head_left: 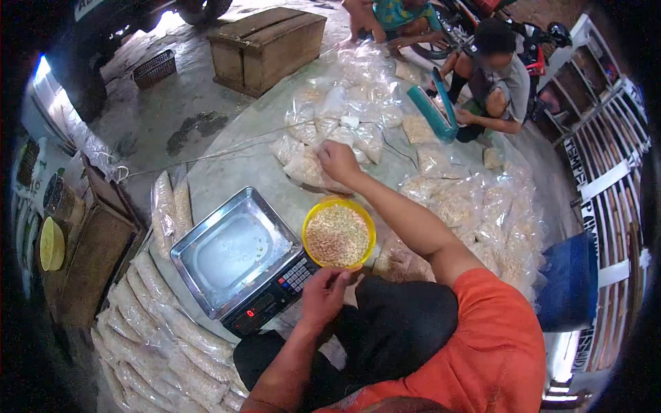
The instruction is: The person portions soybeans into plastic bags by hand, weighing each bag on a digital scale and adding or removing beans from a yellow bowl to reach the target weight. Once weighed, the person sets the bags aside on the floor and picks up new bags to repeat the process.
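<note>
My left hand [323, 297] is closed at the near rim of a yellow bowl [372, 242], its fingertips against the edge. Pale beans or grains [337, 234] fill much of the bowl. Reaching forward, my right hand [338, 164] is curled closed at the edge of a clear plastic bag [303, 162] of pale grains; the fingertips are partly hidden. Left of the bowl stands a digital scale [265, 303] with a bare metal pan [231, 237] and a red zero on its display.
Filled bags [151, 323] lie in rows at the left, and more [475, 206] cover the right side. Ahead, a person [496, 82] crouches by a teal sealing device [430, 113]; another person [406, 20] sits farther back. A wooden box [268, 48] and cords are also there.
</note>
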A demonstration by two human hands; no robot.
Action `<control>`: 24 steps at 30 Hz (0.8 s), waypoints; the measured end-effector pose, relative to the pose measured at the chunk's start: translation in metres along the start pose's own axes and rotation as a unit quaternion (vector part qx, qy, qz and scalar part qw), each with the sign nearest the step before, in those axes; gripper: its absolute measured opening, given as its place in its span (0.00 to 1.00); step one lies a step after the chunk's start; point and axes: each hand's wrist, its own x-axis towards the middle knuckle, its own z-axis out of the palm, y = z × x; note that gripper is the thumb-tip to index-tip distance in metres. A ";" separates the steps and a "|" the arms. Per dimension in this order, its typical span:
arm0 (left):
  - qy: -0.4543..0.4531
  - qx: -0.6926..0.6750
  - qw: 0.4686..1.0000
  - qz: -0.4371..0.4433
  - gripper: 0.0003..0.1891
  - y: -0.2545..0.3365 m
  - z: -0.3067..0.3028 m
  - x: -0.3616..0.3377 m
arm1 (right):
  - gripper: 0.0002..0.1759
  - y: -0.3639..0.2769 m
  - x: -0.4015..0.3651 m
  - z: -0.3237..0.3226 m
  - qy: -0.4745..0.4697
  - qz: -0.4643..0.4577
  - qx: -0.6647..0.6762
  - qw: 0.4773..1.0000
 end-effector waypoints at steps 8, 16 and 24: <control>0.331 0.163 0.896 0.245 0.15 0.026 -0.035 -0.012 | 0.27 -0.121 -0.045 -0.159 -0.167 -0.116 0.132 0.970; 0.193 0.421 0.824 0.327 0.28 0.064 -0.070 -0.050 | 0.24 -0.148 -0.127 -0.172 -0.353 -0.157 0.151 0.910; 0.235 0.287 0.871 0.323 0.16 0.057 -0.049 -0.041 | 0.25 -0.159 -0.149 -0.191 -0.456 -0.080 0.220 0.858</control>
